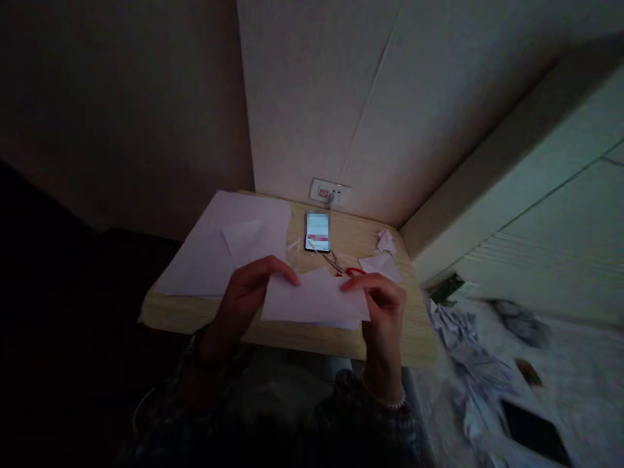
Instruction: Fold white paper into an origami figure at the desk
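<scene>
On the near side of the lit, black-edged rectangular phone, a flat white paper piece: left hand and right hand pinch its opposite ends, likely to hold it level. Red-handled metal scissors just beside phone, presumably for reach.

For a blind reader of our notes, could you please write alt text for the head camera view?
A person's left hand and right hand hold a piece of white paper over a light wooden table. Beyond it lie a lit phone and red-handled scissors, partly hidden, with larger white paper at left.
</scene>
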Action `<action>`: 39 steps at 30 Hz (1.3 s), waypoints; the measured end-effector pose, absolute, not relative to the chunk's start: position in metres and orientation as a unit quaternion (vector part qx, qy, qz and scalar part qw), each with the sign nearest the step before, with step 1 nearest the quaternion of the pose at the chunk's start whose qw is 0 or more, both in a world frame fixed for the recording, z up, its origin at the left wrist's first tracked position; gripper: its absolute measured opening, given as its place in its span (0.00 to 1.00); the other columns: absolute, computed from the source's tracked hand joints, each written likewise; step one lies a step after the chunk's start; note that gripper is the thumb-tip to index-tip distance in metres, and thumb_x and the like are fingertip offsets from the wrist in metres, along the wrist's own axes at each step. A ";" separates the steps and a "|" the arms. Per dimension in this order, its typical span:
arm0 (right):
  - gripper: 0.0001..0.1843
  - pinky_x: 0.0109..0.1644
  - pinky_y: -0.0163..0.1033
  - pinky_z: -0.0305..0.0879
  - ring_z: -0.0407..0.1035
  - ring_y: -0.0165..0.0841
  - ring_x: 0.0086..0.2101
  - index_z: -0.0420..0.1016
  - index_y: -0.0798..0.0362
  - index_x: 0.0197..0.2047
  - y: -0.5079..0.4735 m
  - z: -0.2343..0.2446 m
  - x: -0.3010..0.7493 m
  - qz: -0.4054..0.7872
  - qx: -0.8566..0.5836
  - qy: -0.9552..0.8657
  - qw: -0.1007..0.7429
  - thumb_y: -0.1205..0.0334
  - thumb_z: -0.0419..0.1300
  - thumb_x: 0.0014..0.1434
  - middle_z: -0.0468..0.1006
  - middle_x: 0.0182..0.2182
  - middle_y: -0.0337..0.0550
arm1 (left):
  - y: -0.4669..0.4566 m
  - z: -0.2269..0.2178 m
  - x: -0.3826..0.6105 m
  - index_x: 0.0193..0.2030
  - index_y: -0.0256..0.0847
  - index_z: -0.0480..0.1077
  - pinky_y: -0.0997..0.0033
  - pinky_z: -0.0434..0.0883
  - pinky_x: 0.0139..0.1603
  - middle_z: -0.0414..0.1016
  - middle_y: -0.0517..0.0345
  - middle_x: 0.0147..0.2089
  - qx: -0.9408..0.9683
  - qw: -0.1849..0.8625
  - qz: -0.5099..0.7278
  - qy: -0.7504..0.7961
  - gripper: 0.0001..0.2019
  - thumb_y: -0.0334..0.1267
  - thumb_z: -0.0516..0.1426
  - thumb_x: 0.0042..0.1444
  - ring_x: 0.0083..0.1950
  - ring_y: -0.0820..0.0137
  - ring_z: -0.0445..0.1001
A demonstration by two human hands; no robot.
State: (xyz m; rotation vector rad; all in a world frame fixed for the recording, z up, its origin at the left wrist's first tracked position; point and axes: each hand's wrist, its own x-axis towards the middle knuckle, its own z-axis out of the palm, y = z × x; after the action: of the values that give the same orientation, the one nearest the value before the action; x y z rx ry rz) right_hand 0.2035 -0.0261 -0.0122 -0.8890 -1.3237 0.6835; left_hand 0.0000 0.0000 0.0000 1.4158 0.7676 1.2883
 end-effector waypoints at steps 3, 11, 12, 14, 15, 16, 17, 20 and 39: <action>0.17 0.27 0.33 0.69 0.78 0.31 0.26 0.83 0.43 0.27 -0.028 -0.015 0.202 0.291 -0.396 -0.571 0.658 0.75 0.59 0.56 0.84 0.25 0.31 | 0.001 -0.010 -0.003 0.23 0.45 0.74 0.69 0.59 0.24 0.75 0.59 0.23 0.608 0.492 0.540 0.311 0.10 0.38 0.58 0.54 0.23 0.69 0.67; 0.20 0.33 0.37 0.72 0.79 0.33 0.29 0.82 0.42 0.29 -0.030 -0.016 0.201 0.205 -0.373 -0.625 0.655 0.76 0.56 0.58 0.84 0.25 0.32 | -0.003 -0.009 -0.006 0.21 0.44 0.69 0.67 0.60 0.25 0.74 0.58 0.23 0.627 0.456 0.534 0.339 0.12 0.34 0.52 0.54 0.24 0.67 0.67; 0.20 0.34 0.38 0.72 0.79 0.33 0.30 0.83 0.43 0.30 -0.031 -0.015 0.201 0.191 -0.371 -0.637 0.648 0.76 0.55 0.59 0.84 0.26 0.33 | -0.003 -0.007 -0.005 0.21 0.44 0.69 0.67 0.62 0.27 0.75 0.57 0.24 0.634 0.451 0.529 0.340 0.12 0.33 0.52 0.53 0.26 0.66 0.70; 0.20 0.36 0.39 0.71 0.79 0.34 0.33 0.82 0.43 0.31 -0.032 -0.013 0.203 0.177 -0.361 -0.657 0.637 0.76 0.54 0.61 0.84 0.29 0.35 | -0.005 -0.002 -0.005 0.22 0.44 0.70 0.66 0.65 0.29 0.77 0.56 0.26 0.652 0.437 0.515 0.344 0.11 0.33 0.51 0.53 0.29 0.65 0.73; 0.20 0.37 0.39 0.71 0.79 0.34 0.34 0.82 0.44 0.32 -0.033 -0.012 0.204 0.176 -0.355 -0.665 0.633 0.76 0.54 0.62 0.84 0.31 0.36 | -0.007 0.001 -0.004 0.24 0.43 0.71 0.67 0.66 0.29 0.78 0.56 0.27 0.661 0.429 0.507 0.349 0.11 0.33 0.52 0.54 0.29 0.65 0.74; 0.20 0.38 0.39 0.71 0.79 0.34 0.35 0.82 0.44 0.33 -0.033 -0.012 0.205 0.176 -0.348 -0.671 0.631 0.76 0.54 0.62 0.84 0.32 0.36 | -0.008 0.003 -0.004 0.25 0.44 0.72 0.69 0.67 0.28 0.78 0.58 0.28 0.662 0.414 0.510 0.361 0.09 0.33 0.54 0.54 0.28 0.67 0.74; 0.19 0.38 0.39 0.70 0.78 0.34 0.36 0.82 0.44 0.34 -0.034 -0.011 0.205 0.176 -0.343 -0.675 0.629 0.76 0.54 0.63 0.84 0.32 0.37 | -0.010 0.004 -0.003 0.27 0.44 0.73 0.70 0.68 0.29 0.79 0.59 0.29 0.668 0.399 0.510 0.368 0.08 0.33 0.56 0.54 0.29 0.67 0.75; 0.19 0.42 0.41 0.71 0.78 0.34 0.39 0.78 0.46 0.32 -0.036 -0.008 0.207 0.183 -0.356 -0.681 0.613 0.75 0.52 0.64 0.85 0.36 0.37 | -0.013 0.006 0.000 0.32 0.46 0.75 0.73 0.74 0.32 0.82 0.61 0.32 0.678 0.361 0.510 0.387 0.06 0.32 0.58 0.56 0.33 0.68 0.79; 0.06 0.36 0.37 0.66 0.72 0.33 0.32 0.77 0.50 0.33 -0.030 0.006 0.198 0.150 -0.495 -0.703 0.489 0.68 0.63 0.62 0.80 0.30 0.38 | -0.008 0.003 0.002 0.43 0.47 0.76 0.73 0.75 0.46 0.84 0.63 0.41 0.743 0.307 0.412 0.429 0.11 0.33 0.52 0.63 0.43 0.67 0.82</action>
State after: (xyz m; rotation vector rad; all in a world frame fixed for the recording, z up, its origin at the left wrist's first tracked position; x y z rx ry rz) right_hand 0.1976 -0.0301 0.0060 -1.2025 -1.7078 0.3653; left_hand 0.0021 -0.0083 0.0028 1.9667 1.1348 1.0897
